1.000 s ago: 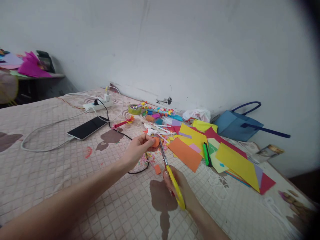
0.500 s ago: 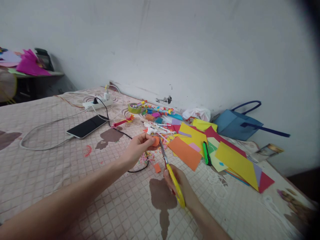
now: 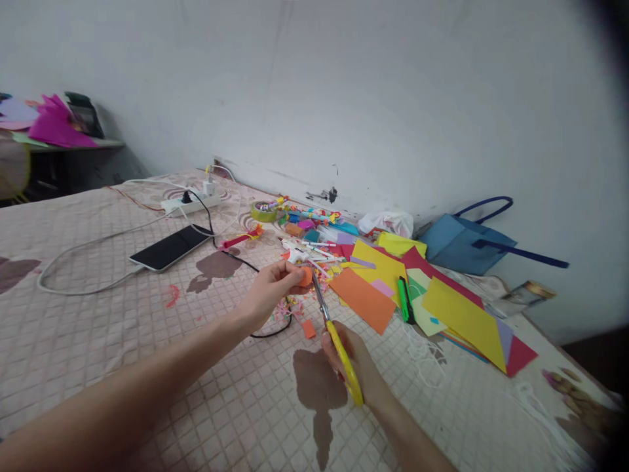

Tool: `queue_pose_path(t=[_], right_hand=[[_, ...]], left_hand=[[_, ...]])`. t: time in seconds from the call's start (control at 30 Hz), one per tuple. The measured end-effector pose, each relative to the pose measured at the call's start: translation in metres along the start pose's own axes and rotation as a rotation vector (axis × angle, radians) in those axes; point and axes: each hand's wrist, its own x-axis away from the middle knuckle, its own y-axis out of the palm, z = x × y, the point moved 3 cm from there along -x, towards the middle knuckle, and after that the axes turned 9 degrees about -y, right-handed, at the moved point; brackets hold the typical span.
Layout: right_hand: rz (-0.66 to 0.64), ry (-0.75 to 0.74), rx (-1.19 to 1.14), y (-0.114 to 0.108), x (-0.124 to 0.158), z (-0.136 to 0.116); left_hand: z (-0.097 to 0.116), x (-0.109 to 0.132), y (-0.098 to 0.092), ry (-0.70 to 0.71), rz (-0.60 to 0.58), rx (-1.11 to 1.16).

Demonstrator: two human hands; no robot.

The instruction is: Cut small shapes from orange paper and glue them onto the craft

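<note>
Between the thumb and fingers of my left hand (image 3: 274, 286) is a small orange paper piece (image 3: 306, 277). My right hand (image 3: 354, 359) grips yellow-handled scissors (image 3: 345, 359), their metal blades pointing up and away, with the tips at the right edge of the orange piece. Below the blades, a small orange scrap (image 3: 308, 329) lies on the patterned cloth. Colourful paper bits (image 3: 293, 307) are scattered beside my left hand. A larger orange sheet (image 3: 363, 300) rests just right of the scissors.
A phone (image 3: 171, 248), a white power strip (image 3: 190, 203) and cables lie to the left. Coloured sheets (image 3: 464, 318), a green cutter (image 3: 405, 299) and white string (image 3: 423, 354) are on the right. A glue gun (image 3: 295, 252), tape roll (image 3: 264, 211) and blue bag (image 3: 466, 244) stand farther back.
The view has shifted very slightly. Both hands, the orange piece and the scissors stay in nearly the same positions.
</note>
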Motion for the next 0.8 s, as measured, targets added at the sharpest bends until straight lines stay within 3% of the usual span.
queue_pose_path(t=[0.53, 0.8], right_hand=[[0.036, -0.058, 0.034, -0.0026, -0.0016, -0.0041], [0.007, -0.011, -0.01, -0.0016, -0.0008, -0.0021]], left_hand=[[0.0015, 0.0004, -0.0004, -0.006, 0.01, -0.014], [0.0033, 0.0012, 0.0006, -0.018, 0.014, -0.021]])
